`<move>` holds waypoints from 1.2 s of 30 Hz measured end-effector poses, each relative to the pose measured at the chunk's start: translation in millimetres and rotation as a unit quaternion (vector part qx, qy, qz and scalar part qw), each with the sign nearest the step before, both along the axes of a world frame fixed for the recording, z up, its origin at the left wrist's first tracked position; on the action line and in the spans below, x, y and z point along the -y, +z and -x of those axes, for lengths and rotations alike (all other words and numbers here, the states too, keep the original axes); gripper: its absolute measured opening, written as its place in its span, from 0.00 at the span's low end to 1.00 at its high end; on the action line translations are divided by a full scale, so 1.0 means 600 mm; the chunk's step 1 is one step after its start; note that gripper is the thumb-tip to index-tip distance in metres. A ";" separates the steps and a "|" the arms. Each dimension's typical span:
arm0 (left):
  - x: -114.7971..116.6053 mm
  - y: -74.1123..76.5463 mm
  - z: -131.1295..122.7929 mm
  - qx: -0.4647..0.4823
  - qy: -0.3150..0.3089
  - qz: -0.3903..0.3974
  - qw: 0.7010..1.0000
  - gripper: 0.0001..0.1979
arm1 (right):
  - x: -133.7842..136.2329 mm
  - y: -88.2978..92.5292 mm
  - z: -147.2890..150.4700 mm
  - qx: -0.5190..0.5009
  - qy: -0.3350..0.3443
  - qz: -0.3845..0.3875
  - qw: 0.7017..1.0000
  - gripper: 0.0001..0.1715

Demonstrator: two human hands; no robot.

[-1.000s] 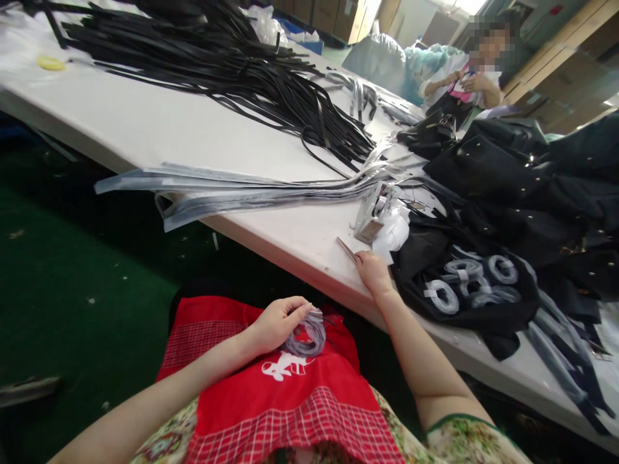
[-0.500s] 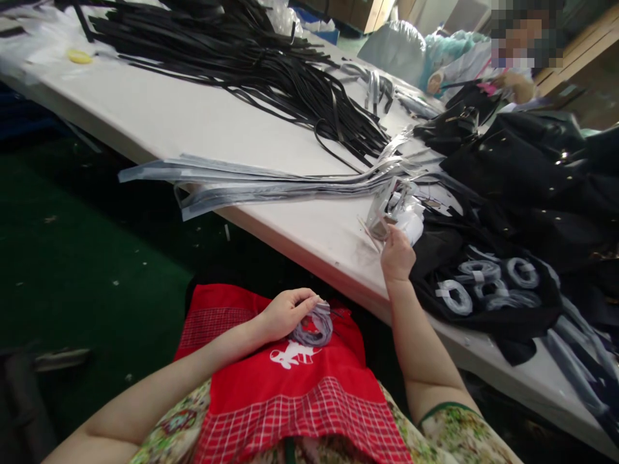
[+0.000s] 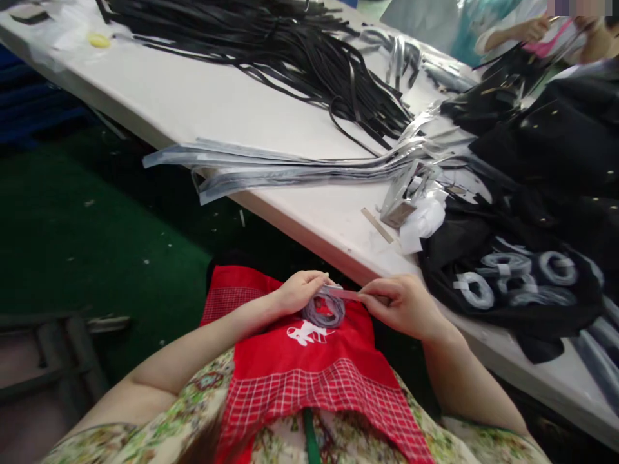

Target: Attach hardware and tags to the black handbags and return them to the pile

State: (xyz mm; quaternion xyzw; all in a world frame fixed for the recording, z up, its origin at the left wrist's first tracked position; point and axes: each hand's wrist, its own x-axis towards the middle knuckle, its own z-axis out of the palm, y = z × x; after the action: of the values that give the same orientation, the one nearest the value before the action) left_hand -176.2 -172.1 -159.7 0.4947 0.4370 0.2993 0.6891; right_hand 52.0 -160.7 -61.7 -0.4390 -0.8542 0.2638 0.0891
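Observation:
Over the red apron (image 3: 271, 348), my left hand (image 3: 302, 291) is closed on a coil of grey cord (image 3: 323, 310), pinching its upper edge. A short pale strip (image 3: 345, 294) runs from the top of the coil to my right hand (image 3: 403, 306), whose thumb and fingers grip the strip's right end. On the table edge above my right hand lie a small flat stick (image 3: 377, 225), a clear container (image 3: 400, 203) and crumpled white pieces (image 3: 425, 222). Several clear coils with white bands, one of them (image 3: 474, 290) nearest me, rest on black fabric (image 3: 445, 251).
The white table (image 3: 169, 96) slants across the view. Long grey strips (image 3: 290, 169) overhang its near edge, with black straps (image 3: 290, 58) behind. Black bags (image 3: 556, 154) are piled at the right. A person's hand (image 3: 534, 29) shows at the upper right. A stool (image 3: 53, 361) stands lower left.
My right hand has come back from the clear container on the table to the coil, now holding a pale strip against it. My left hand still holds the coil. The view has shifted.

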 end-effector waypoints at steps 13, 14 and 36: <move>0.003 0.030 -0.001 -0.128 -0.049 -0.085 0.987 0.20 | 0.075 0.018 0.090 0.208 0.058 -0.075 0.973 0.17; 0.004 0.031 -0.001 -0.131 -0.048 -0.088 0.986 0.20 | 0.073 0.010 0.094 0.216 0.049 -0.072 0.972 0.16; 0.026 0.047 -0.009 -0.139 -0.075 -0.224 0.962 0.11 | 0.004 -0.134 0.066 -0.305 -0.275 0.287 0.865 0.28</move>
State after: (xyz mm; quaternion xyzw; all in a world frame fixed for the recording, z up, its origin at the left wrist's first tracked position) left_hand -170.7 -187.9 -131.7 0.7044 0.4118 0.2651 0.5138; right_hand 12.6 -162.9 -142.0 -0.5599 -0.5158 0.5830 0.2839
